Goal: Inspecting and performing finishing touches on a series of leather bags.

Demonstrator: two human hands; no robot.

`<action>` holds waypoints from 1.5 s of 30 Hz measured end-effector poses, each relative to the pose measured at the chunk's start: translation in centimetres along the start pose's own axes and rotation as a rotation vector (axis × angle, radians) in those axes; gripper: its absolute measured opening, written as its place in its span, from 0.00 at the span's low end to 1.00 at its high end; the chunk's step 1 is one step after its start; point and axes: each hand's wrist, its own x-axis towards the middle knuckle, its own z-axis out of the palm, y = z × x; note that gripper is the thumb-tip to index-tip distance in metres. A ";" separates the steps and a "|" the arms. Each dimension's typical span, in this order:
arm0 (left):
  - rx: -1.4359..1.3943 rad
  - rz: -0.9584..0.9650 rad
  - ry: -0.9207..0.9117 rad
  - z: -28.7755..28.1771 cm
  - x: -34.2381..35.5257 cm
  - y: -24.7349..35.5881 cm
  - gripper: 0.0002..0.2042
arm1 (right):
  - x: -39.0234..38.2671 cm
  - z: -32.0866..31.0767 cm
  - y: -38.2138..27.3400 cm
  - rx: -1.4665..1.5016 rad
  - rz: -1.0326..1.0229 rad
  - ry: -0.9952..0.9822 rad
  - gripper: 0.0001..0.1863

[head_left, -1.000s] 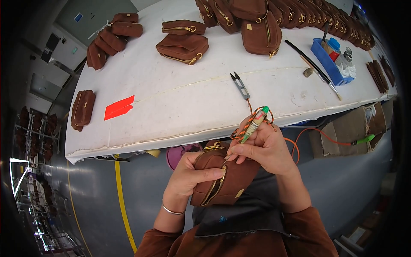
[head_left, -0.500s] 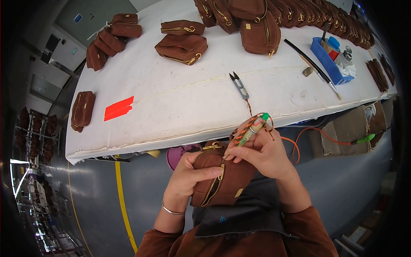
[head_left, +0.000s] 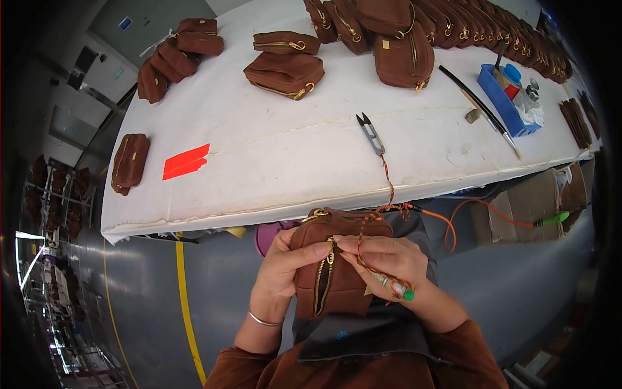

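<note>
A brown zippered pouch (head_left: 346, 285) is in front of me, just off the table's near edge, its brass zipper partly open. My left hand (head_left: 280, 266) is closed around the pouch's left side, thumb by the zipper pull (head_left: 331, 255). At the top of the zipper, the fingers of my right hand (head_left: 389, 256) are pinched together; whether they grip the zipper itself I cannot tell. A slim pen-shaped tool (head_left: 392, 285) with a green end lies within that hand, pointing down right. Its orange-and-black cord leads up to thread snips (head_left: 370, 134) on the table.
Brown pouches (head_left: 285, 74) stand along the back of the white table (head_left: 259, 175), with one more (head_left: 129, 163) at the left. A blue bin (head_left: 502, 100) holds bottles, beside a brush (head_left: 483, 110). Red tape (head_left: 186, 162) marks the tabletop. A cardboard box (head_left: 518, 211) sits below right.
My right hand has turned, so the tool's green end swings from pointing up to down right. Its fingers now pinch at the zipper's top. The cord hangs over the table edge.
</note>
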 end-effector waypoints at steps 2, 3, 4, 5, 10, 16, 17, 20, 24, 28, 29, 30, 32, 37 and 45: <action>-0.020 0.022 -0.010 0.1 -0.2 -0.1 0.11 | -0.4 0.4 0.1 -0.046 -0.067 0.008 0.08; -0.021 0.024 -0.010 0.2 -0.1 -0.2 0.11 | -0.6 0.6 0.3 -0.099 -0.128 0.018 0.08; -0.021 0.028 -0.003 0.3 -0.1 -0.2 0.11 | -0.6 0.6 0.6 -0.108 -0.169 0.001 0.08; -0.021 0.032 0.005 0.4 -0.1 -0.3 0.11 | -0.7 0.8 0.8 -0.108 -0.171 0.001 0.08; -0.006 0.069 0.034 0.3 -0.2 -0.8 0.11 | -0.8 1.4 1.4 -0.070 -0.224 0.043 0.09; -0.012 0.146 0.098 0.3 -0.1 -1.3 0.11 | -0.6 2.0 1.6 0.028 -0.099 0.004 0.14; -0.025 0.170 0.107 0.4 -0.1 -1.3 0.11 | -0.3 1.8 1.3 0.029 -0.101 0.003 0.14; -0.020 0.249 0.174 0.3 -0.4 -0.7 0.11 | 1.2 -0.2 -1.1 0.047 -0.005 -0.043 0.15; 0.003 0.273 0.167 0.4 -0.6 0.4 0.13 | 1.4 -1.7 -2.0 0.439 0.378 0.183 0.14; 0.087 0.224 0.045 0.6 -1.0 0.0 0.14 | 2.6 -2.0 -0.6 0.776 0.640 0.175 0.15; 0.089 0.205 0.023 0.8 -1.0 -0.1 0.14 | 2.7 -2.1 -0.5 0.827 0.697 0.140 0.15; 0.093 0.197 0.019 0.9 -0.9 -0.2 0.15 | 2.6 -1.8 -0.5 0.818 0.683 0.135 0.15; 0.104 0.182 0.007 1.0 -0.8 -0.4 0.15 | 2.3 -1.7 -0.3 0.785 0.664 0.100 0.14; 0.108 0.160 0.007 1.1 -0.8 -0.5 0.15 | 1.9 -1.2 0.0 0.746 0.650 0.055 0.13; 0.123 0.150 0.015 1.2 -0.8 -0.5 0.15 | 1.8 -1.3 0.2 0.777 0.693 0.056 0.13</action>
